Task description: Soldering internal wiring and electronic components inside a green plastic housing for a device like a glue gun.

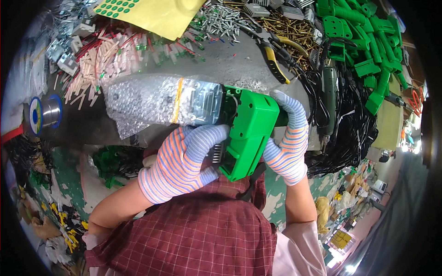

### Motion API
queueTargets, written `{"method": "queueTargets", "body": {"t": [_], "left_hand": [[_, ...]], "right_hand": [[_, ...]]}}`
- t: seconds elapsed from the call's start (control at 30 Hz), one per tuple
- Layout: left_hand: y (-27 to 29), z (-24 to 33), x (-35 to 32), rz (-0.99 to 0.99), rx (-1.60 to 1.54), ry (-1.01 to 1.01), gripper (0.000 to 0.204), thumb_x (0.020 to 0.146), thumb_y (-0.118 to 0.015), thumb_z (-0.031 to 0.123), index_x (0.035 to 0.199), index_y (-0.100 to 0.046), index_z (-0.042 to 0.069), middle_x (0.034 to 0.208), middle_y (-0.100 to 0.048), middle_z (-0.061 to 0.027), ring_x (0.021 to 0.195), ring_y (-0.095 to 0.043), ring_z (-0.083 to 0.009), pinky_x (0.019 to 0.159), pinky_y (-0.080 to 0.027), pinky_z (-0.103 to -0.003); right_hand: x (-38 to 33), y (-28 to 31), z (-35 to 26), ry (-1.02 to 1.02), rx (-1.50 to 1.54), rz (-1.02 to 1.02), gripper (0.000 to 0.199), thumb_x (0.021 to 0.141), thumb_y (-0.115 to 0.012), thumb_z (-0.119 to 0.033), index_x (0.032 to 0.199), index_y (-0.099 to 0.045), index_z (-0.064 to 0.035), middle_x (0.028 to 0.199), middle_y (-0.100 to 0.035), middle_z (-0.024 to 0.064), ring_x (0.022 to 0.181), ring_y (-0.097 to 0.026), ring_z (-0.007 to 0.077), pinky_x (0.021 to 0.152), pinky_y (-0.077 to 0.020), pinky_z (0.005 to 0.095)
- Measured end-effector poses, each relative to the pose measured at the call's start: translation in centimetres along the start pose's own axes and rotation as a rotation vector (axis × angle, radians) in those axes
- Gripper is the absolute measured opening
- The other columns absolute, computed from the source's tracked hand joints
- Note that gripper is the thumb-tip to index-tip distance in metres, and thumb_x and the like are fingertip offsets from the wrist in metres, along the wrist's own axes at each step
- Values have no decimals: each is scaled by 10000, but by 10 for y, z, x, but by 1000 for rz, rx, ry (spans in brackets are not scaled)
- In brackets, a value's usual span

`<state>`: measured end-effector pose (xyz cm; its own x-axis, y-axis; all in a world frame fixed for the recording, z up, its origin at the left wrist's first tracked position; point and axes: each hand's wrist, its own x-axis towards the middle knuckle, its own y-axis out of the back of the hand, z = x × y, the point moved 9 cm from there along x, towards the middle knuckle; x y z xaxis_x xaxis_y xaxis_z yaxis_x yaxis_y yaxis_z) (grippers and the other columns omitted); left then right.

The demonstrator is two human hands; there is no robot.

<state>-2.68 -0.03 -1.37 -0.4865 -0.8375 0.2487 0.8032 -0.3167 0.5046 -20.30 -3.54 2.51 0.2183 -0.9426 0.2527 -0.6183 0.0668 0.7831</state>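
Observation:
A bright green plastic housing [252, 117], with screw holes and an open recess at its near end, is held tilted between both hands above the table's front edge. Against its left side lies a bundle in bubble wrap [142, 101], bound by a yellow rubber band [177, 100]; a shiny metallic part shows at the bundle's right end. My left hand [182, 158], in a striped knit glove, closes on the housing's left side, thumb on top, close under the bundle. My right hand [291, 142], gloved alike, grips the housing's right side; some fingertips are hidden behind it.
Yellow-handled pliers [274, 60] and a soldering iron [328, 99] lie beyond on the right. Green plastic parts [363, 41] pile up at the far right, with loose screws [223, 20] at the back. Wired connectors [115, 60] and a solder spool [46, 112] are on the left.

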Motion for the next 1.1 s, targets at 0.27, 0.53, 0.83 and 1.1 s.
{"method": "queueTargets", "body": {"t": [0.27, 0.53, 0.83, 1.1], "left_hand": [[8, 2, 0, 8, -126, -4, 840, 678, -778, 96, 1445, -433, 89, 1322, -600, -133, 1074, -623, -345, 904, -504, -429], [12, 10, 4, 47, -77, -138, 804, 712, -761, 90, 1449, -440, 115, 1140, -644, -124, 941, -643, -344, 835, -525, -439], [6, 8, 4, -27, -27, -198, 818, 749, -740, 78, 1487, -408, 190, 1056, -626, -120, 870, -642, -358, 745, -548, -421], [8, 11, 3, 58, -24, -205, 817, 781, -737, 88, 1503, -376, 212, 981, -605, -134, 812, -633, -360, 698, -533, -453]], "right_hand": [[2, 3, -7, 201, 4, -123, 616, 685, -763, -90, 1279, -605, -45, 1143, -647, 147, 1061, -600, 357, 939, -469, 441], [-1, 2, -5, 219, -43, -22, 584, 682, -754, -39, 1253, -629, -55, 1162, -660, 138, 1083, -603, 353, 957, -473, 435], [3, 1, -6, 163, -46, -42, 553, 661, -699, 6, 1206, -634, -54, 1136, -659, 139, 1052, -604, 360, 955, -469, 437], [6, -5, 0, 73, 2, -112, 546, 657, -672, 20, 1196, -630, -56, 1113, -653, 148, 1040, -598, 368, 941, -467, 441]]}}
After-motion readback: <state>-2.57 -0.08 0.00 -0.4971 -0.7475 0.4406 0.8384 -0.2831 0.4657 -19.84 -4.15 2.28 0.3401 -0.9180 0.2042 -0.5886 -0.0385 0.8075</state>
